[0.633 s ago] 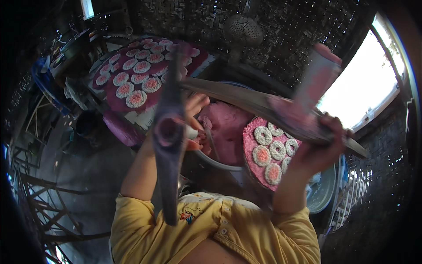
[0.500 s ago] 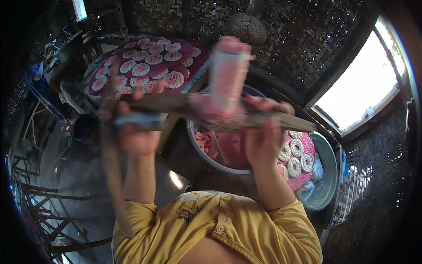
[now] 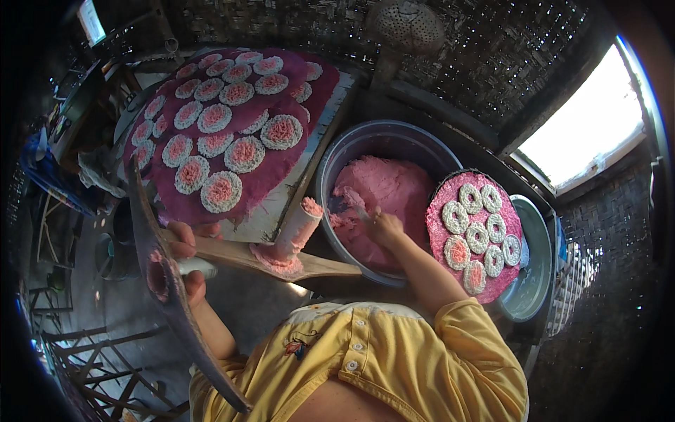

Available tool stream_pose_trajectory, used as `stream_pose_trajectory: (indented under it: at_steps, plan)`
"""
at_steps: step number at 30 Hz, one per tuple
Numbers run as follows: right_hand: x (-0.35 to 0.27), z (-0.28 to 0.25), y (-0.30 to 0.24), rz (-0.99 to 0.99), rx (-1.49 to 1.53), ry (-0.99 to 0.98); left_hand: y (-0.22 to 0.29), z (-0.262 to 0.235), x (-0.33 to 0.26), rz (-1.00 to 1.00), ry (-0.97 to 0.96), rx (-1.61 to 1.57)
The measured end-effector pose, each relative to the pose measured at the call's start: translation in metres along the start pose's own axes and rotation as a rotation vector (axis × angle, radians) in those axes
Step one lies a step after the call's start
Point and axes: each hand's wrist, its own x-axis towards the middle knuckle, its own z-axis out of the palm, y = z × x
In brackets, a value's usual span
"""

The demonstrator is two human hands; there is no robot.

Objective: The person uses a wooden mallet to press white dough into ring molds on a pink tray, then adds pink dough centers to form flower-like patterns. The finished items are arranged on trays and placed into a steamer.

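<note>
My left hand grips a hinged wooden press held out over the floor. The press's pink-smeared tube stands up from the lower arm. Its dark upper arm swings out toward me, with a white plunger beside my fingers. My right hand is down in a big grey bowl of pink dough, fingers closed on what looks like a small spoon dug into the dough.
A round tray with pink cloth and several noodle coils rests on a blue-grey basin at right. A large tray of coils on purple cloth lies at upper left. A metal strainer hangs on the woven wall; a bright window is at right.
The press was held up across the view in both hands. Now it is lowered to the left in my left hand alone, opened, and my right hand has gone into the dough bowl.
</note>
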Motion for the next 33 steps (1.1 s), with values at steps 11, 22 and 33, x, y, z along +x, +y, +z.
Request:
stream_pose_trajectory:
  at_steps: [11,22,33]
  plan:
    - [-0.031,-0.121,-0.006,-0.199,-0.419,-0.077,-0.04,-0.011,0.019,-0.019,-0.269,-0.067]
    - [-0.029,-0.053,-0.002,-0.112,-0.47,-0.08,-0.037,-0.009,0.022,-0.023,-0.232,-0.062]
    - [-0.031,0.007,-0.006,0.038,0.064,-0.125,-0.026,-0.002,0.027,-0.022,-0.266,-0.058]
